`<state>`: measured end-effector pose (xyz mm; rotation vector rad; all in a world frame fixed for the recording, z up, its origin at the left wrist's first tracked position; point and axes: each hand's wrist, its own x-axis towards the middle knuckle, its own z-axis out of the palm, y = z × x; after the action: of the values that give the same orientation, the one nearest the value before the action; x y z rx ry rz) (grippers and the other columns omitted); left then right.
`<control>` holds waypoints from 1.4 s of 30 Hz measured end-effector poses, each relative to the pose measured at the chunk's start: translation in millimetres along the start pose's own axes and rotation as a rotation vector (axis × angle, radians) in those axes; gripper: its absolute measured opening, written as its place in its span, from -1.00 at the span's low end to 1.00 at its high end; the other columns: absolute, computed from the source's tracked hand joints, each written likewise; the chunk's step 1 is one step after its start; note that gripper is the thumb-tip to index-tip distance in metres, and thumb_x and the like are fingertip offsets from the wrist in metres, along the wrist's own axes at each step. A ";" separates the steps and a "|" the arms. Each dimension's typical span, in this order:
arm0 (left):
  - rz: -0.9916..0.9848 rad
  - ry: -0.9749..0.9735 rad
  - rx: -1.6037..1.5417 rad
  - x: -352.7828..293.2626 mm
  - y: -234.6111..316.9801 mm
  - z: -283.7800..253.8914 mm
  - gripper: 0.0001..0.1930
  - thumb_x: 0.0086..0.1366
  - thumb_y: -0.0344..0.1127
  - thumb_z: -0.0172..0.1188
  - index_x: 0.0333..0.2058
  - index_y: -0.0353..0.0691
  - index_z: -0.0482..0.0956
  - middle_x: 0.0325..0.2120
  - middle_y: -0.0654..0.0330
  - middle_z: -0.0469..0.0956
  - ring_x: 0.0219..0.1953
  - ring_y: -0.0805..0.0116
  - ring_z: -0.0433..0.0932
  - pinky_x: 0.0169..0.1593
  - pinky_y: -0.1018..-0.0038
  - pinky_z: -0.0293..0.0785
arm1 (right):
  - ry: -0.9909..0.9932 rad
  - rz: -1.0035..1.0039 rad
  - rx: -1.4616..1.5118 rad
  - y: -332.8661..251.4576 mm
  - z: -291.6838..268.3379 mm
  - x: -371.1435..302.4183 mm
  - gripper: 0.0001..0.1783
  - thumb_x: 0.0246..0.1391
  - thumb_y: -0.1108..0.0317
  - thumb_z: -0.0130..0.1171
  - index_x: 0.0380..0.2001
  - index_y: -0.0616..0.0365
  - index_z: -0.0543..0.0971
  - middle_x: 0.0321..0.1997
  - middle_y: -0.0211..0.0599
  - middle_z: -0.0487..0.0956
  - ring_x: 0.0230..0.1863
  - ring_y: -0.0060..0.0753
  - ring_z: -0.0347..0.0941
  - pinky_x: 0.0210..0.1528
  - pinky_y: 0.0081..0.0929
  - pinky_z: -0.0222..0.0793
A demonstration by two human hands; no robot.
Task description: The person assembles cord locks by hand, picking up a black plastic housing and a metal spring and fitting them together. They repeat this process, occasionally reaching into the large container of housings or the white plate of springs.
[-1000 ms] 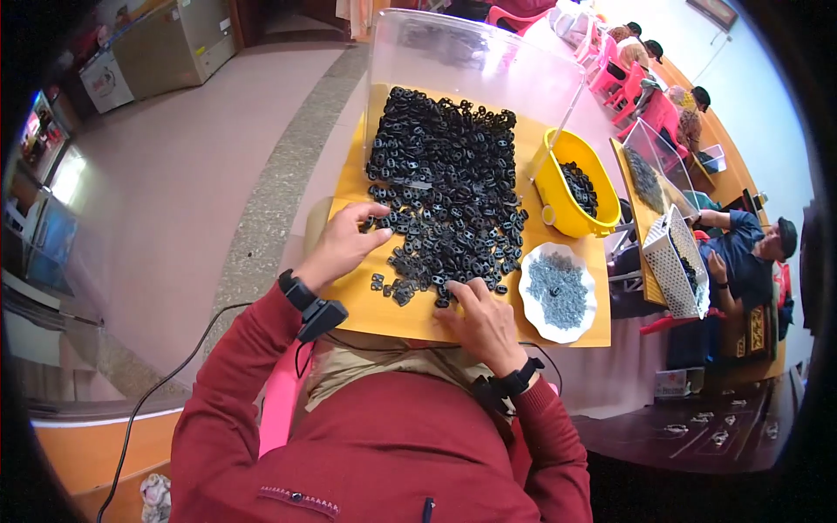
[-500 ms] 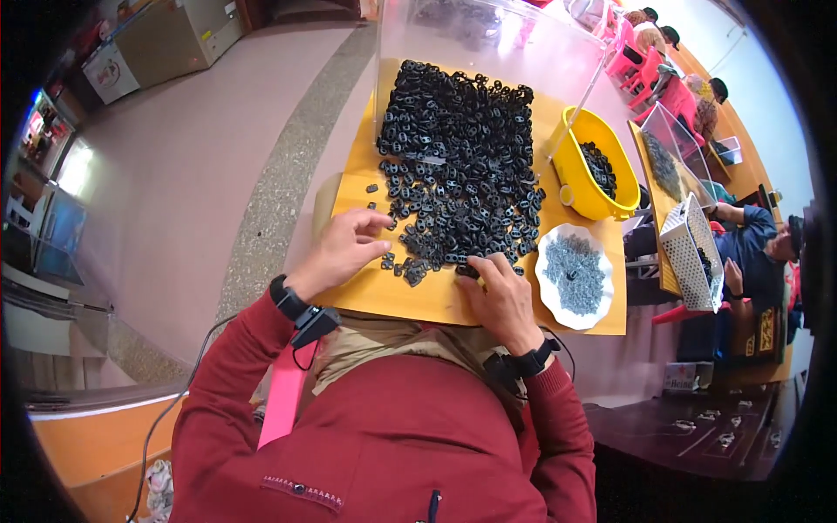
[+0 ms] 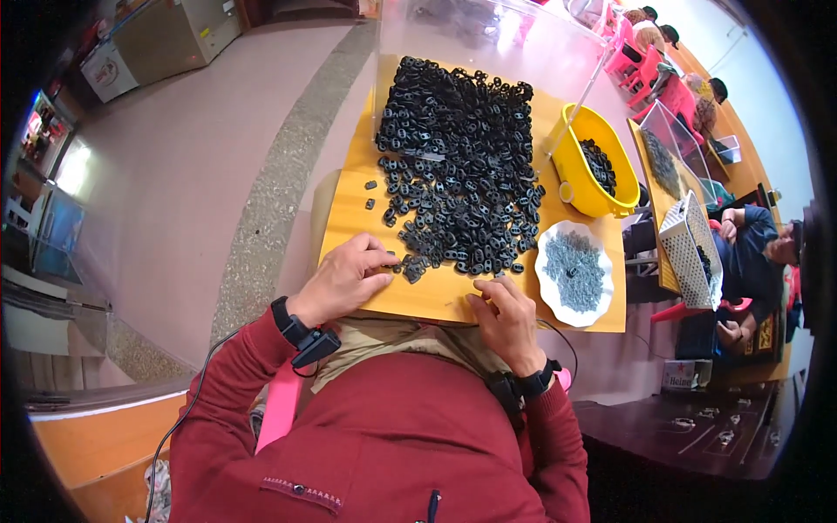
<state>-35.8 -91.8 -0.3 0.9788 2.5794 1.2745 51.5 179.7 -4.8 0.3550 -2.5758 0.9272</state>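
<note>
My left hand [image 3: 347,275] rests low over the front left of the wooden tabletop [image 3: 410,302]. Its thumb and forefinger are apart, the fingertips beside a small black two-holed plastic piece [image 3: 391,258] at the edge of the pile. Near the front edge, my right hand [image 3: 508,326] has its fingers curled in toward the thumb; whatever they may hold is hidden. A large heap of the black pieces [image 3: 471,174] spreads between and beyond my hands. Two single black pieces [image 3: 370,204] lie to its left.
A clear plastic bin [image 3: 488,44] lies behind the heap, opening toward me. At right stand a yellow tub [image 3: 567,148] of black pieces and a white scalloped dish [image 3: 546,283] of small grey parts. Further right, a person [image 3: 754,248] sits by a white perforated basket [image 3: 684,240].
My right hand has drawn back from the pile toward the front edge. My left hand has slid nearer me and slightly right. Two loose pieces at left now show more fully.
</note>
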 end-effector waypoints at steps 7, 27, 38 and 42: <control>0.081 0.079 0.102 -1.1 4.1 8.7 -0.77 0.09 -0.39 0.26 -0.23 -0.29 0.61 -0.33 0.09 0.48 -0.23 0.15 0.51 -0.13 0.38 0.44 | -0.040 0.042 0.027 -1.8 -3.7 0.7 -0.81 -0.06 0.45 0.29 -0.32 0.21 0.56 -0.42 -0.23 0.52 -0.50 -0.23 0.53 -0.49 -0.41 0.43; -0.007 0.244 -0.069 2.7 2.2 18.3 -0.91 0.18 -0.43 0.20 -0.38 -0.34 0.57 -0.44 0.13 0.52 -0.39 0.33 0.52 -0.29 0.50 0.42 | 0.068 -0.030 -0.054 -6.9 -14.6 -5.0 -0.80 -0.12 0.44 0.34 -0.35 0.14 0.57 -0.39 -0.24 0.56 -0.50 -0.17 0.50 -0.48 -0.40 0.41; -0.279 0.288 -0.534 -3.4 13.7 20.7 -0.85 0.36 -0.38 0.06 -0.24 -0.34 0.52 -0.41 0.23 0.58 -0.40 0.56 0.53 -0.27 0.59 0.50 | 0.566 0.126 -0.255 18.4 -177.6 6.4 -0.87 0.13 0.46 0.20 -0.25 0.25 0.58 -0.52 -0.58 0.46 -0.57 -0.77 0.24 -0.57 -0.73 0.13; -0.298 0.280 -0.716 -5.8 17.1 25.3 -0.85 0.37 -0.38 0.05 -0.20 -0.33 0.50 -0.36 0.18 0.59 -0.40 0.53 0.55 -0.27 0.56 0.57 | 0.188 0.163 -0.212 48.0 -138.6 -11.4 -0.81 -0.06 0.56 0.27 -0.30 0.27 0.58 -0.45 -0.26 0.55 -0.56 -0.55 0.41 -0.52 -0.58 0.31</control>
<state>-13.7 -70.5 -5.0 0.2868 2.0183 2.1085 81.2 307.3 62.1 -0.0009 -2.5238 0.6935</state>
